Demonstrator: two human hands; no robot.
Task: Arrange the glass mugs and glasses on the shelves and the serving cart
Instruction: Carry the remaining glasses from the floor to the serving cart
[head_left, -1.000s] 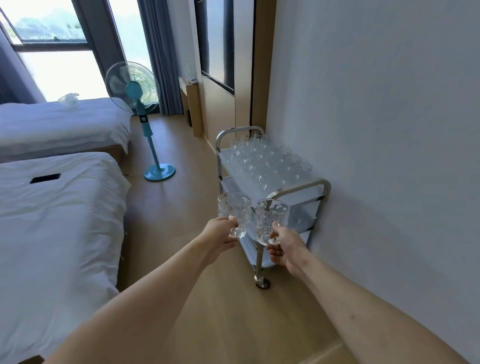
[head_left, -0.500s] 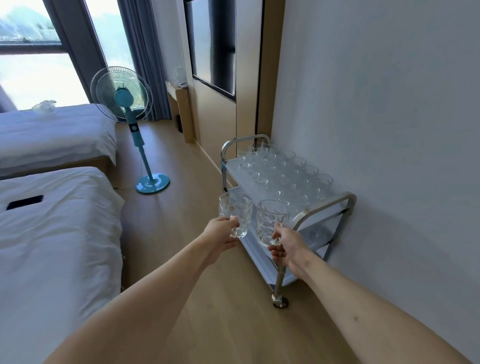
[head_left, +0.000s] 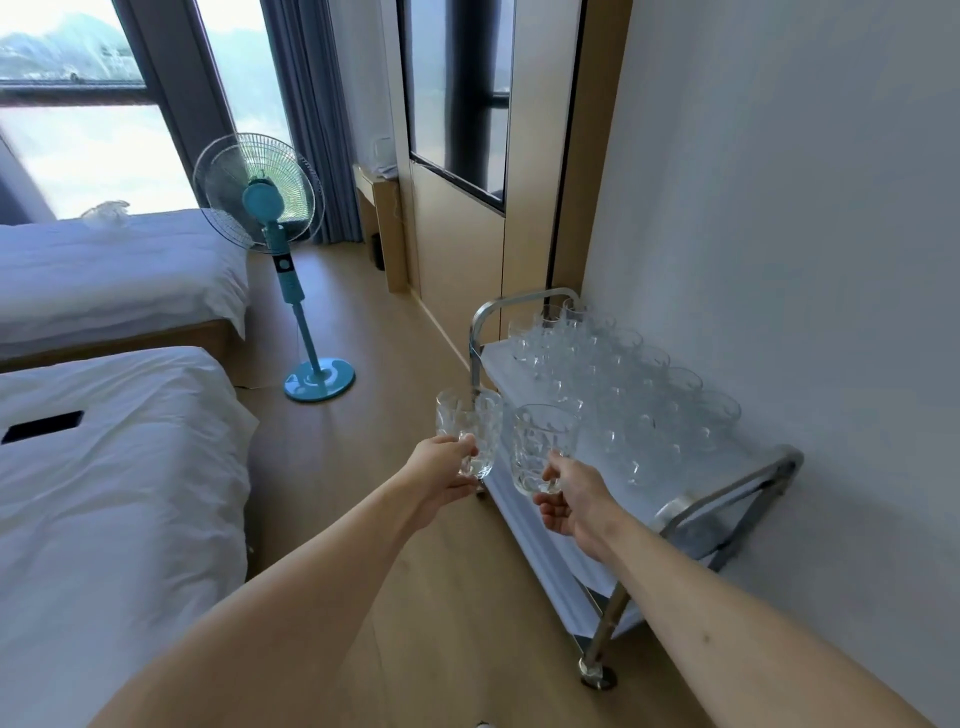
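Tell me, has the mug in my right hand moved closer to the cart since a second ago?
Yes. The right-hand mug now overlaps the serving cart's top shelf beside the stored glasses; earlier it hung before the near handle.

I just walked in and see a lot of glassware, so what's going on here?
A person is carrying two patterned glass mugs toward a serving cart against the wall. The left hand grips one mug; the right hand grips the other mug. The cart's top shelf already holds rows of glasses, and both mugs are in the air near its front edge, not yet set down.
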